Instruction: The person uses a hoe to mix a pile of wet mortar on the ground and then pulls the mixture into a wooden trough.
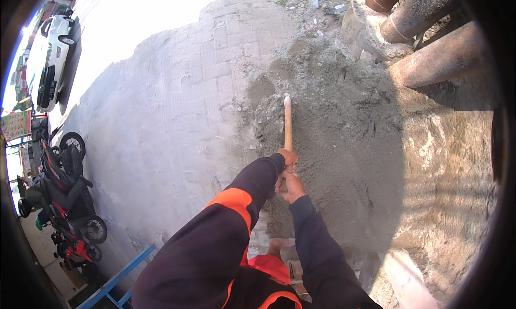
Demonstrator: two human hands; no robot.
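Both of my hands are wrapped round a long wooden tool handle point(288, 127), which points away from me and has a pale far tip. My left hand point(288, 157) grips it farther out. Close behind, almost touching it, my right hand point(292, 188) is closed on the nearer part. The tool's working end does not show, so I cannot tell its kind. Under and beyond the handle lies a wide spread of damp grey sand or mortar mix point(344, 164), lumpy and mixed with small stones.
Thick rusty pipes point(438, 56) and a rough wall point(446, 190) stand on the right. Pale paving point(161, 110) stretches left, toward parked motorcycles point(67, 185) and a white car point(51, 61). A blue metal frame point(121, 276) is at lower left. My foot point(274, 248) shows below my arms.
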